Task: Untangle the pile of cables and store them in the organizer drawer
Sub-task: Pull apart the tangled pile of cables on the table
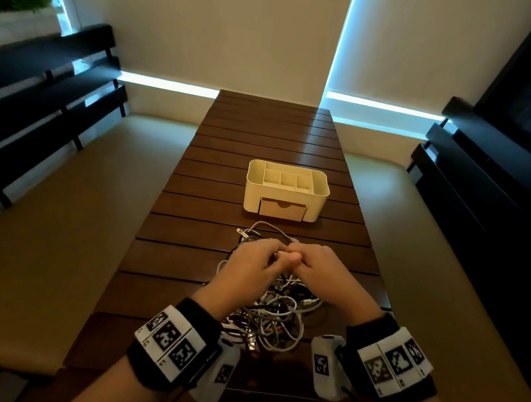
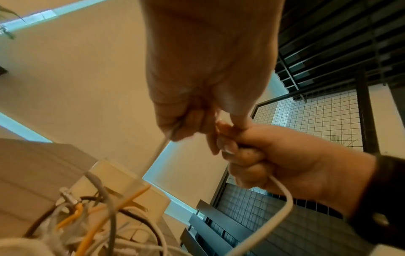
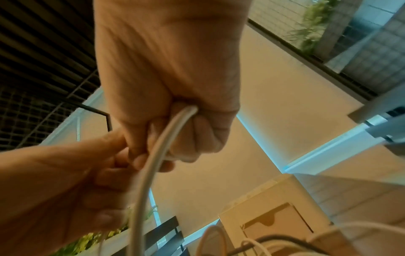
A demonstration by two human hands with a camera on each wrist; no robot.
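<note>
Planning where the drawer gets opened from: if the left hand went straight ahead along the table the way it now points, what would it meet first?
Probably the white organizer, near its closed drawer. The left hand crosses only loose cable loops first; depth is unclear.

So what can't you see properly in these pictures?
- Head view: where the left hand and right hand pinch the white cable; knuckles hide it.
- Head view: how many cables are in the pile; too tangled, and the hands cover part.
- All views: what's inside the closed drawer of the organizer.
</note>
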